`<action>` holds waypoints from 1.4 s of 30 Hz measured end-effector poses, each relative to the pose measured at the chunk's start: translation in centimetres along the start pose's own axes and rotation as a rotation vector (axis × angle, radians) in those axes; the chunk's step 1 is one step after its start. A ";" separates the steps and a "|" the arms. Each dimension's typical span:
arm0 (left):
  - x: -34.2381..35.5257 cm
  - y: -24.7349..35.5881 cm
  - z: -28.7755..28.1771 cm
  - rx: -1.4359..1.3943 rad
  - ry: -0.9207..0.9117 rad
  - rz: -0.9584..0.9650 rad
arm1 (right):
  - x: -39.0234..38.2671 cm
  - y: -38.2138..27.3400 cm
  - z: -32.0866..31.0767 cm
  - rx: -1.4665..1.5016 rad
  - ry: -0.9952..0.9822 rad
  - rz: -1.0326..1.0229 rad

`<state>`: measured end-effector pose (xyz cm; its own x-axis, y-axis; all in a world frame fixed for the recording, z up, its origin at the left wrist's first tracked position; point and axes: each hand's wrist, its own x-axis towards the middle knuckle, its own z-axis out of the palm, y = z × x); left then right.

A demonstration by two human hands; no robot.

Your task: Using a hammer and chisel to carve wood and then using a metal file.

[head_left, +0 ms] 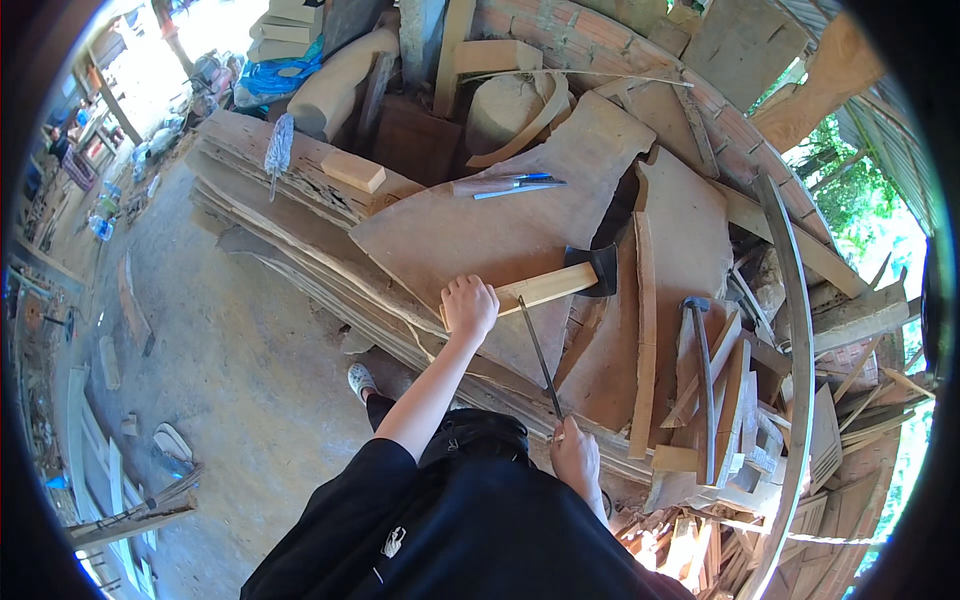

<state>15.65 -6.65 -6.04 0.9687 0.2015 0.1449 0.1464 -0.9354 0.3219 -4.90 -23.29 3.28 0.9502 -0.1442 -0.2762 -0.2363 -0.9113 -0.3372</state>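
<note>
My left hand [469,305] is closed around the pale wooden handle of an axe [560,281], whose dark head [598,268] rests against a large flat wooden slab [520,220]. My right hand [575,458] grips the lower end of a thin dark metal rod [540,355] that slants up toward the axe handle. A narrow wooden strip [644,330] stands just right of the axe head.
A hammer [700,360] lies among offcuts at the right. Chisels or pencils [515,184] lie on the slab's top. A small wood block [353,171] and a brush [279,143] sit on stacked planks. A brick wall [600,35] stands behind, and bare concrete floor [220,350] lies to the left.
</note>
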 end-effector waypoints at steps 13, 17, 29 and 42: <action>-0.2 0.1 0.0 -0.021 0.009 0.012 | 1.3 0.5 -1.1 0.008 0.004 -0.062; -0.4 0.1 0.3 -0.018 0.039 0.023 | 1.4 0.7 -1.2 0.021 0.028 -0.092; -0.7 -0.4 0.8 -0.045 0.071 0.048 | 2.2 0.8 -3.7 0.165 0.173 0.040; -4.0 -1.3 1.3 -0.047 0.404 0.515 | 8.5 -1.2 2.5 0.301 0.333 -0.071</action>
<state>11.84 -6.67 -8.28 0.7599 -0.1669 0.6282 -0.3337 -0.9296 0.1567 2.96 -22.46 -0.96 0.9682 -0.2460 0.0452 -0.1695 -0.7781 -0.6048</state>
